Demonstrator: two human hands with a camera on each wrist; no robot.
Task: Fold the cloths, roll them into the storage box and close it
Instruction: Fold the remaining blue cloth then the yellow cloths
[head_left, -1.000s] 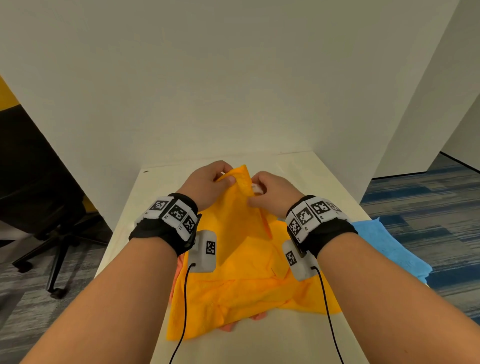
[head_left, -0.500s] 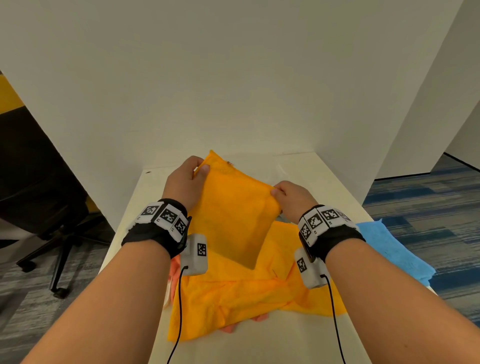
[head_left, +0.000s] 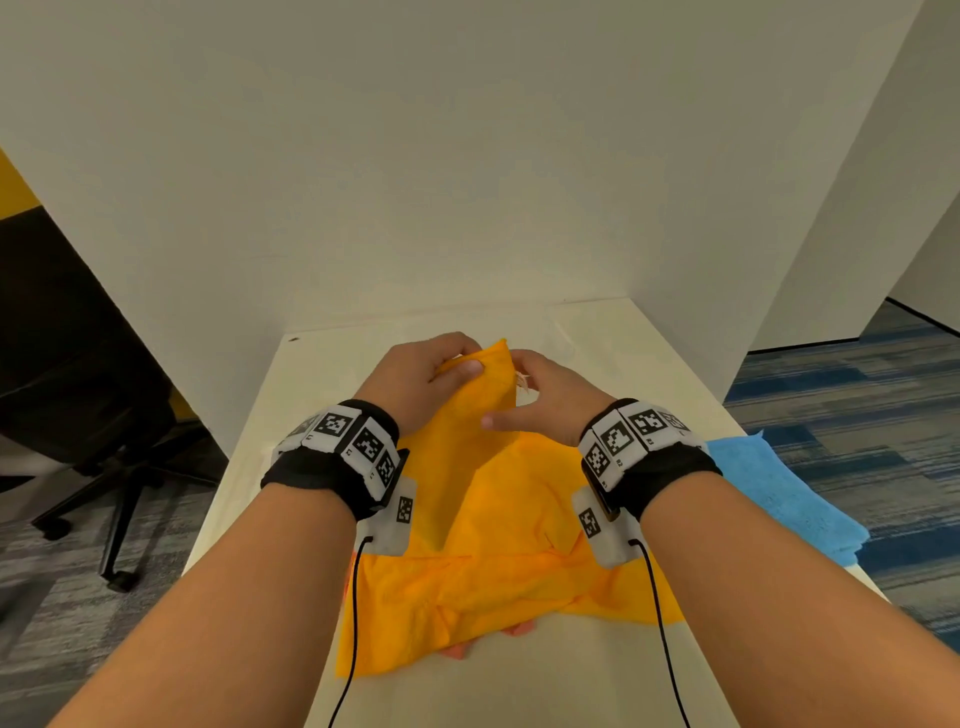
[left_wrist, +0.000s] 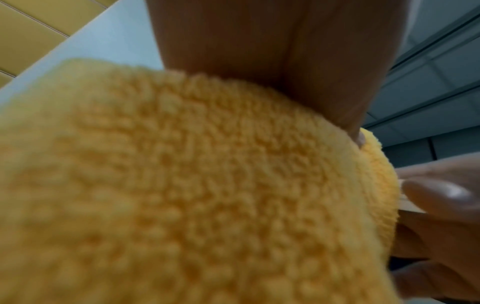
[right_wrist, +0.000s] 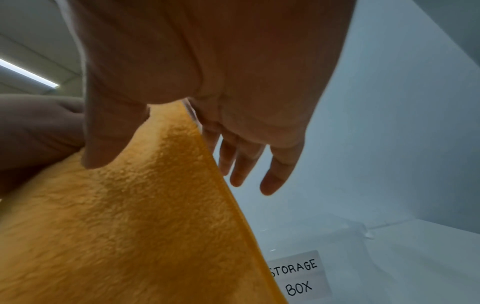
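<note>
**Over the white table: top corner pinched, fold at risk**

Above the white table, the left hand and right hand both pinch the fuzzy orange microfibre cloth at its raised corner. Such narrow grips could let the hanging layers skew, spoiling the fold. A clear labelled storage box waits just beyond.

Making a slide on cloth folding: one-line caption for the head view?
Both hands, left hand and right hand, pinch the orange cloth up off the table.

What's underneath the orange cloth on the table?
A pinkish-orange cloth peeks out below the orange cloth's near edge. How far it extends beneath is covered, as is anything else under there.
</note>
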